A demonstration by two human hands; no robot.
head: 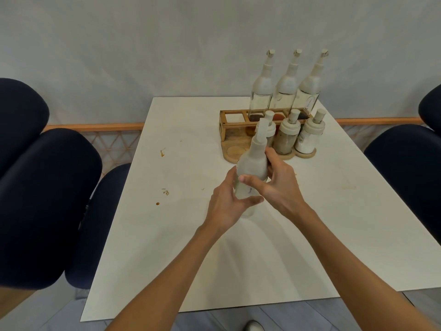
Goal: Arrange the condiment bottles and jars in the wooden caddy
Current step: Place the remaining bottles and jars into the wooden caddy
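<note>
Both hands hold one bottle (252,163) at the centre of the frame, above the white table (191,247). The left hand (225,204) wraps fingers and thumb round the lower, clear part of it. The right hand (278,185) grips the frosted shoulder, thumb across the front and fingers behind. The bottle leans with its spout toward the upper part of the frame, where it overlaps the nearest jar (270,125).

The wooden caddy (223,126) stands right of centre in the upper half, near the far table edge. Three tall bottles (285,89) stand upright side by side in its rear rack, toward the right end. In front of them, three jars sit in a row on the low base. The middle jar (287,137) holds a brownish fill and the right jar (307,138) a white one. A round recess (233,151) at the base's left end shows bare wood.

Brown spots (162,152) mark the table at left. Dark chairs (40,187) flank both sides.
</note>
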